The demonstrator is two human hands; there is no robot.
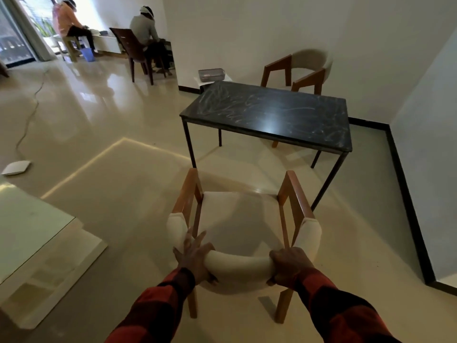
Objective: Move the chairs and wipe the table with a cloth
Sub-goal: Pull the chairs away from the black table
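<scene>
Here we hold the chair (243,219) by its backrest: right hand (289,264) clamped around it, left hand (195,256) fingers spread over it. It stands near the smeared worktop (269,112), freeing wiping access.

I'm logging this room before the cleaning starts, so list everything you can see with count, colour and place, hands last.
near chair: one, cream cushion, wooden frame, in front of the person, short of the table
table: one, black top with pale smears, centre right
far chair: one, cream and wood, behind the table by the wall
dark chair: one, brown, far left, occupied
seated people: two, far left
basket: one, grey, beyond the table
cable: one, on the floor, left
left hand: on the near chair's backrest, fingers spread
right hand: gripping the backrest
</scene>
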